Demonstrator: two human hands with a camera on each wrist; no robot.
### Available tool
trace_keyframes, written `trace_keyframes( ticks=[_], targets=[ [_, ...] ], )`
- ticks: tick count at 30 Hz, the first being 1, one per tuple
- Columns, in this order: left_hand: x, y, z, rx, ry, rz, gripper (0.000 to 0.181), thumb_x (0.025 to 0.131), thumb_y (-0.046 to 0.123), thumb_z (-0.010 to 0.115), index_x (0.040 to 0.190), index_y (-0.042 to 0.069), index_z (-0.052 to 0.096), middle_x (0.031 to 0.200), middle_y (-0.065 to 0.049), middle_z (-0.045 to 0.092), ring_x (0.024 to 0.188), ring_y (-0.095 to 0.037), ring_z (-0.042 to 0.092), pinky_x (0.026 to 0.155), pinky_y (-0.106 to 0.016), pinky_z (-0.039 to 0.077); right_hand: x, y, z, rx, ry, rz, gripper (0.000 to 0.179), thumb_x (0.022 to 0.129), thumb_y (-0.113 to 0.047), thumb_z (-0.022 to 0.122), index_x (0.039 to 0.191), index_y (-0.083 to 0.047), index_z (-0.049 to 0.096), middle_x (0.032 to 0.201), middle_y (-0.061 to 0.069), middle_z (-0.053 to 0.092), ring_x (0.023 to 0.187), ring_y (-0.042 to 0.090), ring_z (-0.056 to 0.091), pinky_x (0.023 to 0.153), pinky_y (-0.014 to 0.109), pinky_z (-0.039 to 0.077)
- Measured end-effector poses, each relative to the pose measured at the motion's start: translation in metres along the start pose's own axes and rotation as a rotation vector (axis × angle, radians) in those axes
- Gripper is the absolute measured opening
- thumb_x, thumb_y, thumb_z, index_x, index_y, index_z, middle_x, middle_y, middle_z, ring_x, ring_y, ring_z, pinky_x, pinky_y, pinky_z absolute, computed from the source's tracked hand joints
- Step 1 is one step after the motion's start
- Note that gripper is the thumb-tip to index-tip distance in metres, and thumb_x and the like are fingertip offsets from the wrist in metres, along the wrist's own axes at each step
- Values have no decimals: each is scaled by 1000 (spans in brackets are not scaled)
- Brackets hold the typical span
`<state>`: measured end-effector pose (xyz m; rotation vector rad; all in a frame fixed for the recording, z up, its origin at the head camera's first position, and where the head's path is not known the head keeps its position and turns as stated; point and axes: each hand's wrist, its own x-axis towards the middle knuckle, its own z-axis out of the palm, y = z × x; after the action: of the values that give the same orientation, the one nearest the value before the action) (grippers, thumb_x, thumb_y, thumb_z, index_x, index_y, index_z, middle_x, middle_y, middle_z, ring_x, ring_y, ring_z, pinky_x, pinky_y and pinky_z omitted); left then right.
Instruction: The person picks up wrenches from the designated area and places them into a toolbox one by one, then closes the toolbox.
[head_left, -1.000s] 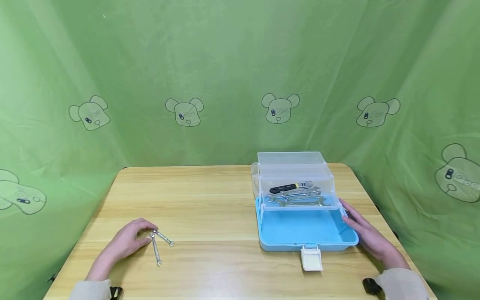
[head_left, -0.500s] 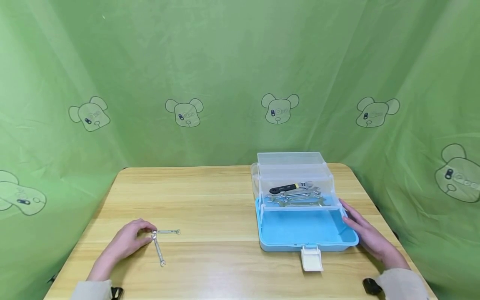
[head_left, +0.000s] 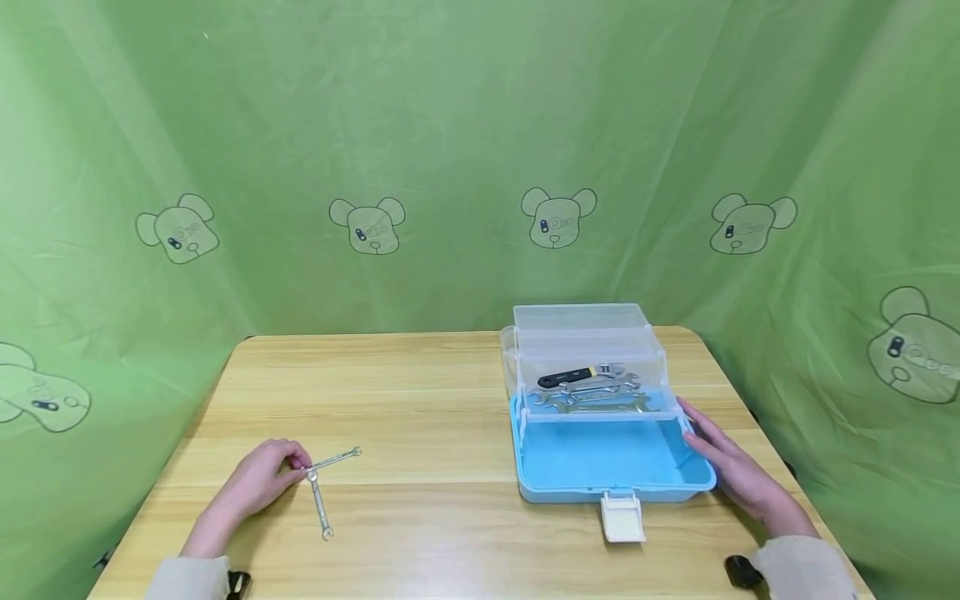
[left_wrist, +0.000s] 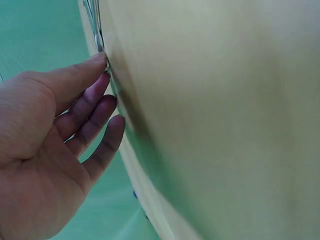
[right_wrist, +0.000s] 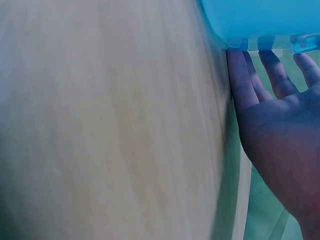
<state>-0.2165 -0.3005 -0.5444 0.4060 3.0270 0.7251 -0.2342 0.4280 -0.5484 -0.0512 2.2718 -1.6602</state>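
My left hand (head_left: 258, 479) is low over the left part of the table, thumb and fingertips pinching at the near ends of two small silver wrenches. One wrench (head_left: 337, 458) points right and slightly away; the other wrench (head_left: 320, 507) points toward the front edge. In the left wrist view the wrenches (left_wrist: 94, 22) appear edge-on beyond the thumb tip, so whether both are gripped is hard to tell. At the right, my right hand (head_left: 731, 471) rests its extended fingers against the right side of the open blue toolbox (head_left: 525, 467); the right wrist view shows fingertips touching its wall.
The toolbox's clear upper tray (head_left: 592, 362) holds a black-handled adjustable wrench (head_left: 566, 377) and several silver wrenches (head_left: 607, 407). A white latch (head_left: 622, 521) hangs from the box's front. Green cloth (head_left: 457, 108) surrounds the wooden table (head_left: 420, 550).
The upper wrench has swung counterclockwise from pointing right and nearer to pointing right and away. The other wrench has shifted slightly right. The right hand and toolbox stay put.
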Motion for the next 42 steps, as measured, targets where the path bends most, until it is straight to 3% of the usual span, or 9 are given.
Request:
trace_keyframes(
  ticks=[10, 19, 26, 31, 42],
  targets=[
    [3, 7, 0, 52, -66, 13, 11, 89, 4, 75, 91, 14, 68, 86, 7, 66, 88, -13, 50, 80, -33, 48, 0, 3, 1, -15, 0, -4, 71, 112, -38, 41, 166, -35, -4, 168, 19, -28, 149, 58, -23, 110, 85, -6],
    [1, 12, 0, -2, -118, 24, 11, 91, 1, 71, 92, 11, 65, 85, 6, 59, 85, -13, 46, 75, -29, 44, 0, 2, 0, -6, -4, 7, 70, 111, -40, 42, 166, -38, -3, 169, 18, -28, 149, 57, -24, 110, 85, -7],
    [0, 8, 2, -14, -62, 34, 11, 94, 4, 69, 90, 12, 64, 81, 6, 57, 82, -11, 48, 75, -30, 46, 0, 2, 1, -9, -8, 4, 70, 111, -41, 42, 166, -38, -3, 169, 18, -28, 149, 57, -24, 110, 85, -7],
    [0, 7, 2, -63, -49, -9, 5, 97, 6, 67, 94, 9, 64, 81, 5, 60, 76, -8, 52, 70, -26, 49, 0, 2, 0, -7, -4, 5, 70, 111, -40, 42, 166, -38, -3, 169, 18, -27, 149, 57, -24, 111, 84, -7],
    [3, 12, -2, -311, 45, -72, 8, 101, 8, 65, 108, 7, 68, 89, -5, 67, 80, -10, 60, 71, -21, 52, -1, 1, 0, -15, -7, 4, 71, 112, -38, 41, 166, -35, -5, 168, 20, -28, 149, 58, -24, 110, 85, -6]
  ],
)
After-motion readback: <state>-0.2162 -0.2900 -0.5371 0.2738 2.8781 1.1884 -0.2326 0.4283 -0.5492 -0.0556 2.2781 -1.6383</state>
